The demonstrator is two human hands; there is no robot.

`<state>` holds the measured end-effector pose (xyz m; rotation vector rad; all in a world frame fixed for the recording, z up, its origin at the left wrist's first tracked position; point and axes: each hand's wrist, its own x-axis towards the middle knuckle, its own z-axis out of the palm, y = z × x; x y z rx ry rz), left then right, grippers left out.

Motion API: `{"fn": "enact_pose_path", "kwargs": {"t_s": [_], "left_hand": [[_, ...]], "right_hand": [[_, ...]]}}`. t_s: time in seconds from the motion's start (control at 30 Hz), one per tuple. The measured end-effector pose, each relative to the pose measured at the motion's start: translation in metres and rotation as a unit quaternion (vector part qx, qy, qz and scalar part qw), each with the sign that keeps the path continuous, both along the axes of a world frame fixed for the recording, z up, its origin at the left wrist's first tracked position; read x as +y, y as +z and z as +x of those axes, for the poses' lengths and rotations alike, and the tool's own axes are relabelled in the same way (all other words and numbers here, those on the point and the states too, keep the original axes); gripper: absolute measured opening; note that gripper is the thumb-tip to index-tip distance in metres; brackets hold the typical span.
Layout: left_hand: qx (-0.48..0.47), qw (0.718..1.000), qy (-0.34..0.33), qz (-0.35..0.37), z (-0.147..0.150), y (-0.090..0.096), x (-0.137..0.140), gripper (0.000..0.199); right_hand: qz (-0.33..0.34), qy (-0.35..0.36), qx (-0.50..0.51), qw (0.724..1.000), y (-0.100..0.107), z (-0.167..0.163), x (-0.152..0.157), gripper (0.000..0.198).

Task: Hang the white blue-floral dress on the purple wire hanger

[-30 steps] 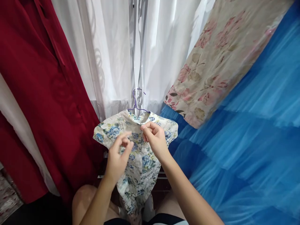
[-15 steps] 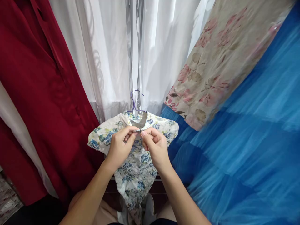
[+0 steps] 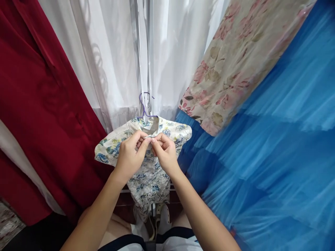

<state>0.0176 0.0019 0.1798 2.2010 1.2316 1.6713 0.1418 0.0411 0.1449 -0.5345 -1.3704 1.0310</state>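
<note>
A white blouse [image 3: 153, 181] with blue and yellow-green flowers hangs in front of me on a purple wire hanger [image 3: 143, 106]. My left hand [image 3: 131, 151] pinches the front edge of its neckline between thumb and forefinger. Right beside it, my right hand [image 3: 164, 150] grips the same edge, thumb and finger pressed together. The fingertips of both hands almost meet at the collar's front opening. Whether a button or other fastener lies between them is hidden by the fingers. The shoulders of the blouse spread out on either side of my hands.
Behind the blouse are white curtains [image 3: 112, 69] and a thin metal pole [image 3: 144, 52]. Dark red cloth [image 3: 60, 115] hangs at left. To the right hang a beige floral cloth [image 3: 220, 80] and a tiered blue tulle garment [image 3: 261, 157]. My shoes [image 3: 164, 216] show below.
The view has shifted slightly, so everything sits a little further left and higher. My right fingers have closed up nearer to the left ones at the neckline.
</note>
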Motion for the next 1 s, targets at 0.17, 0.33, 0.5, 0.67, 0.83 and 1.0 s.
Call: {"fn": "enact_pose_path", "kwargs": {"t_s": [0.17,0.33,0.5,0.67,0.83,1.0], "left_hand": [[-0.158,0.983,0.045,0.080,-0.011,0.021,0.006,0.013],[-0.344,0.929,0.081,0.110,-0.094,0.014,0.042,0.015],[-0.608,0.781,0.128,-0.059,-0.147,-0.054,0.070,0.012],[-0.634,0.748,0.089,-0.174,-0.118,-0.118,0.056,0.016],[-0.559,0.787,-0.106,-0.239,-0.043,-0.131,0.008,0.033],[-0.417,0.821,-0.253,-0.298,0.052,-0.120,-0.055,0.028]], "right_hand": [[-0.023,-0.031,-0.060,0.997,-0.023,0.000,0.007,0.035],[-0.020,-0.027,-0.132,0.991,-0.043,0.010,-0.023,0.030],[-0.007,0.020,-0.217,0.976,-0.060,-0.003,-0.060,0.024],[-0.053,0.010,-0.186,0.981,-0.096,0.005,-0.056,0.028],[-0.126,-0.068,-0.165,0.976,-0.130,0.042,-0.045,0.035],[-0.199,0.000,-0.060,0.978,-0.133,0.061,-0.065,0.056]]}}
